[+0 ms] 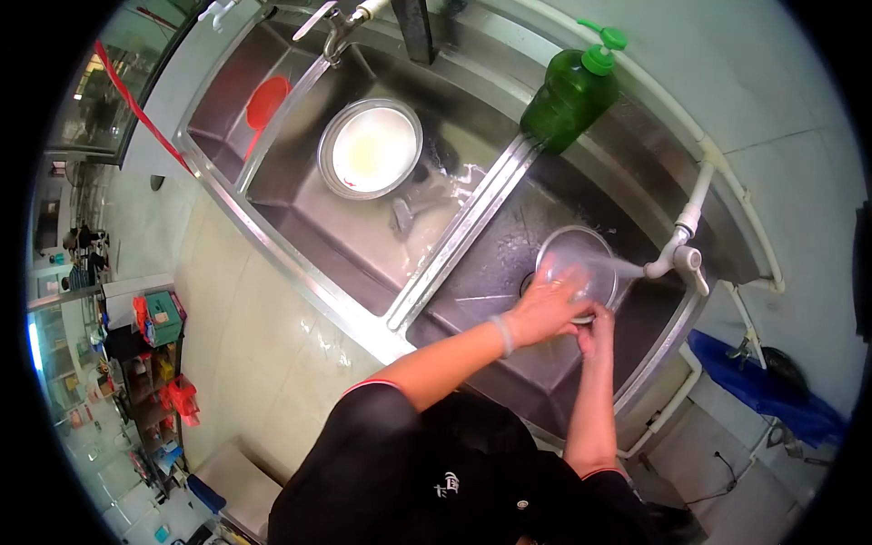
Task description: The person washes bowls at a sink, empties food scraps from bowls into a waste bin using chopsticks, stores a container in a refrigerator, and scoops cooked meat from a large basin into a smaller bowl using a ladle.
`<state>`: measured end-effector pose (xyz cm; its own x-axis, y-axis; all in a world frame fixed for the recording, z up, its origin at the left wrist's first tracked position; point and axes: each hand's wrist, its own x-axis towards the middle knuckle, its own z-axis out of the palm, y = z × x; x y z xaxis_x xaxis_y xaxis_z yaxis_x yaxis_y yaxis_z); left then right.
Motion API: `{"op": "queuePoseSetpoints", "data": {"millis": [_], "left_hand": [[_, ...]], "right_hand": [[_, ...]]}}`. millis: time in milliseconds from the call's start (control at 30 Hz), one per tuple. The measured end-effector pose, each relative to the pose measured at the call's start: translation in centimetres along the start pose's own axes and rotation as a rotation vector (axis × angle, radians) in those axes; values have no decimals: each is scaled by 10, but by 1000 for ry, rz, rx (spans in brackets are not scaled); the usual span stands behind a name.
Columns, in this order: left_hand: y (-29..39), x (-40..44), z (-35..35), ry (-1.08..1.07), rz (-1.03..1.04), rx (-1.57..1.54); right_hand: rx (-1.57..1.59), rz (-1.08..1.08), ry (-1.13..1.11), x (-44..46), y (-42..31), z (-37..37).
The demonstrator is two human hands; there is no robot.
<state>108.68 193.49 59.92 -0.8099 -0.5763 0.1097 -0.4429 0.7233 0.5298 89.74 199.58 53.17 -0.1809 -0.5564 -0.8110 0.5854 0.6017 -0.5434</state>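
Observation:
Water runs from the white tap (pixel 677 257) into a round metal bowl (pixel 581 238) over the right basin. My right hand (pixel 595 329) grips the bowl's near rim, its fingers curled round the edge. Inside the bowl lies my left hand (pixel 549 304), with a pale band on the wrist; its fingers are blurred by motion and water, so their pose and anything under them are hidden. In the middle basin, a metal bowl with a whitish inside (pixel 374 150) stands apart from both hands.
A green pump bottle (pixel 570 95) stands at the back by the divider (pixel 463 236). A metal tap (pixel 336 41) is above the middle basin. The left compartment holds a red ladle-like item (pixel 267 102). Pipes run along the wall, and a blue bundle (pixel 763 386) is at right.

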Motion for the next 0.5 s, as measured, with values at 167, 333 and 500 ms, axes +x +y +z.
{"op": "queuePoseSetpoints", "data": {"millis": [167, 333, 500], "left_hand": [[-7, -28, -12, 382, -986, -897], [-13, -42, -22, 259, -999, -1058], [-6, -75, -62, 415, -570, -20]], "right_hand": [[409, 18, -14, -22, 26, 21], [-350, -41, -78, -21, 24, 26], [-601, -1209, 416, -86, -67, 71]]}}
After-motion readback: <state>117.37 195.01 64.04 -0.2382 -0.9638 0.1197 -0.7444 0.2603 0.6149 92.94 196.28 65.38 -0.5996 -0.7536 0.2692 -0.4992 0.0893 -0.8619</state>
